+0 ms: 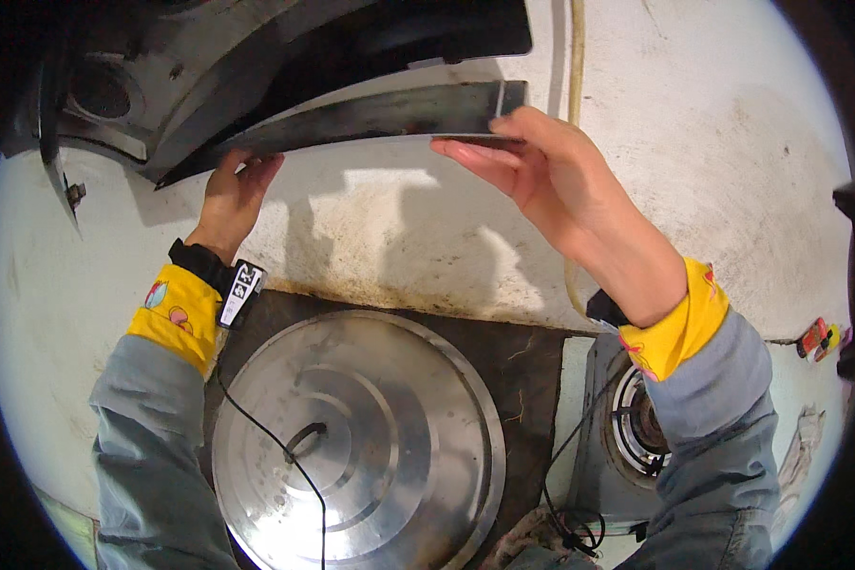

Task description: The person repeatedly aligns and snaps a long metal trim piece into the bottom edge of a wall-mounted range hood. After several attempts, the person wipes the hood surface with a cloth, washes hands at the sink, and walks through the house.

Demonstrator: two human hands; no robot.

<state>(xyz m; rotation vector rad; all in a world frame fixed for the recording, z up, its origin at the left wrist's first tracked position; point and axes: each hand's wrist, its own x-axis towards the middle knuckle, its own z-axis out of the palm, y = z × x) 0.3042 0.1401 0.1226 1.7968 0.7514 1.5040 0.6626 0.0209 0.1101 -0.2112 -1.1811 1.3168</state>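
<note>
A long, narrow dark panel with a glossy surface is held up with both hands beneath the black range hood. At the panel's left part, my left hand grips the lower edge, its fingertips partly hidden behind it. My right hand pinches the right end, thumb on the near face and fingers under the edge. The panel's left tip reaches close to the hood's lower corner; whether it touches cannot be made out. A gap with wall behind it shows between panel and hood toward the right.
Below stands a big wok with a round metal lid on a dark counter. A gas stove sits to its right. A pale hose runs down the stained wall. Thin black cables hang from my wrists. A small red packet lies far right.
</note>
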